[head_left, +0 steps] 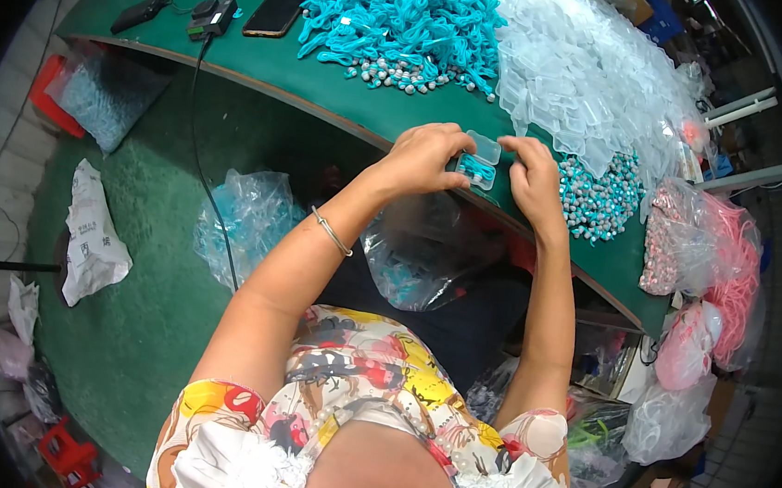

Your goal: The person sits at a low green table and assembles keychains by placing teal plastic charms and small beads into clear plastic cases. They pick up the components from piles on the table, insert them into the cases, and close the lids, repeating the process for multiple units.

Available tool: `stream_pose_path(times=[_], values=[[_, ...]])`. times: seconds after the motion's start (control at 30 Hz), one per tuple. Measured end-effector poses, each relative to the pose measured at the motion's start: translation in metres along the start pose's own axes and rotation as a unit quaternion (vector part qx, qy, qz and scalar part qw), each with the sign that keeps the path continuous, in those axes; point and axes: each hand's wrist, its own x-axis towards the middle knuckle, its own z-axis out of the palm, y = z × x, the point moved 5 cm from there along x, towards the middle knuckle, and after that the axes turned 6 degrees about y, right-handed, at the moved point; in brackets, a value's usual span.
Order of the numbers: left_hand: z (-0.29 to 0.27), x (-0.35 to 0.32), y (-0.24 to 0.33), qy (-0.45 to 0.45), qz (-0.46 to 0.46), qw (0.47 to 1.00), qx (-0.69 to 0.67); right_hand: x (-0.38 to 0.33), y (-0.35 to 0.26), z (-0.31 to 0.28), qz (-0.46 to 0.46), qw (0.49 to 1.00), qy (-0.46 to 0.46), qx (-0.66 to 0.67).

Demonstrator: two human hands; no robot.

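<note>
My left hand (431, 157) is closed on the left side of a small clear plastic case (483, 182) at the table's front edge. Its clear lid (483, 147) stands raised on the far side. Inside the case lies a folded turquoise cord (477, 169). Just right of the case is my right hand (536, 180), fingers bent and thumb apart from the index finger, with nothing visible in it. Beyond my left hand spreads a heap of turquoise cords (402, 13) with beads at their near edge. A pile of turquoise and silvery beads (600, 195) lies beside my right hand.
Many empty clear cases (592, 66) are heaped at the far right of the green table (267, 61). A phone (275, 9) and a small cabled device (211, 18) lie at far left. Bags of pink cord (728, 273) hang over the right end. Plastic bags (249, 222) sit below.
</note>
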Motion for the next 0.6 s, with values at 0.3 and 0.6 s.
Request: stream_pose_path(times=[0.3,0.6], values=[[-0.002,-0.002,0.003,0.027,0.001,0.999,-0.029,0.008,0.004,0.016,0.050,0.998,-0.008,0.037],[0.006,-0.010,0.011,0.072,0.096,0.990,0.077,-0.026,-0.025,0.008,-0.085,0.995,0.025,0.039]])
